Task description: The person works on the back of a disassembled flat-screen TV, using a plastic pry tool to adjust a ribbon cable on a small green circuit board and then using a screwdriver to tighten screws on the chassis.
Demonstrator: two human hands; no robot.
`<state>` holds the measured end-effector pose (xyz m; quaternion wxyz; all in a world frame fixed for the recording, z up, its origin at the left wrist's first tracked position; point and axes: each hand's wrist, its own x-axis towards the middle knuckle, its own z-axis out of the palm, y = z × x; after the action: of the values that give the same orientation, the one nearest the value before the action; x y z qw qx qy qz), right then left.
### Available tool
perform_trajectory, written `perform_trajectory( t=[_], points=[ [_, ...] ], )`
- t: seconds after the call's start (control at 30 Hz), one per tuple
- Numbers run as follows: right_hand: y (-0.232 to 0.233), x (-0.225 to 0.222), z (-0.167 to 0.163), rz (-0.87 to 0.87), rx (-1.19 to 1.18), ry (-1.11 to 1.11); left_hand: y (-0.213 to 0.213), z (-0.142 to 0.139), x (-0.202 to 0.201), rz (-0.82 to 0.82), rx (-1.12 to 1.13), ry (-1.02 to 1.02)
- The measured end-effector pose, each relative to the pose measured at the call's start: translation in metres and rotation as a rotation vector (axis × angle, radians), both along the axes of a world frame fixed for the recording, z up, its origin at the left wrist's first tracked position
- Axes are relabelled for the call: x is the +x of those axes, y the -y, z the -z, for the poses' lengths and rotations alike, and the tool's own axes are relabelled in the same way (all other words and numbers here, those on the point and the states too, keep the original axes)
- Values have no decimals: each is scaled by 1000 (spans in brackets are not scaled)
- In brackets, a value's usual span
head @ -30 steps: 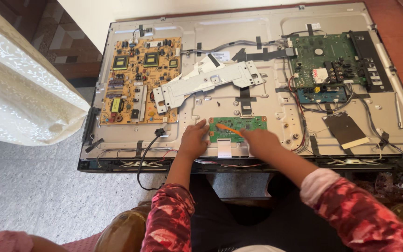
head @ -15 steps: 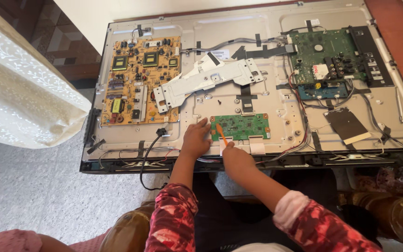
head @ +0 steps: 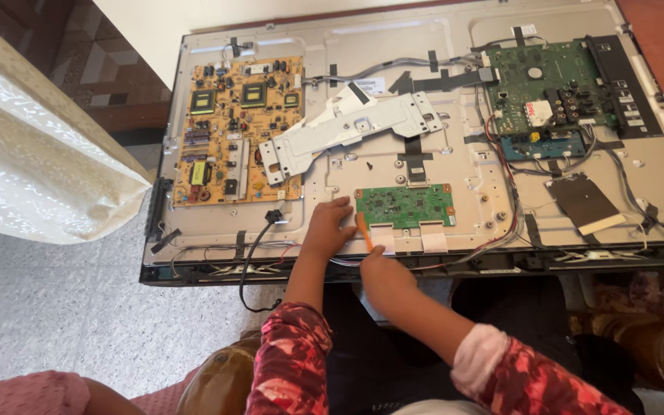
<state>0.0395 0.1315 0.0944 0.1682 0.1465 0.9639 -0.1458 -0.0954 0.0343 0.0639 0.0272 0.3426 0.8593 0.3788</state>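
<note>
An opened flat-screen television (head: 455, 34) lies face down with its grey metal back exposed. My left hand (head: 326, 229) rests flat on the metal just left of a small green circuit board (head: 404, 205) near the front edge. My right hand (head: 380, 270) grips an orange-handled tool (head: 364, 231) whose tip points up at the left end of that small board. Two pale ribbon cables (head: 407, 237) run from the board toward the front edge.
A yellow power board (head: 238, 127) sits at the left, a large green main board (head: 551, 96) at the right, a loose metal bracket (head: 347, 131) between them. A black cable (head: 251, 261) hangs over the front edge. White lace cloth (head: 32, 154) lies left.
My right hand has pulled back from on top of the small green board to the front edge, now holding the orange tool at the board's left end. My left hand stays put.
</note>
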Motion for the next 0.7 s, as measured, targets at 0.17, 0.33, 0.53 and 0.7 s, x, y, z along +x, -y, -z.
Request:
perform_trajectory(
  t=[0.17,0.33,0.53,0.7],
  points=[
    [3,-12,0,13,59,-9,-2,2,2,-9,0,-7],
    [-5,-52,-14,16,94,-63,-2,1,2,-18,-8,-51],
    [-5,-31,-16,29,95,21,-1,-2,2,-22,-2,-11],
    [0,0,-7,12,77,69,-2,-2,3,-23,-18,-19]
  ],
)
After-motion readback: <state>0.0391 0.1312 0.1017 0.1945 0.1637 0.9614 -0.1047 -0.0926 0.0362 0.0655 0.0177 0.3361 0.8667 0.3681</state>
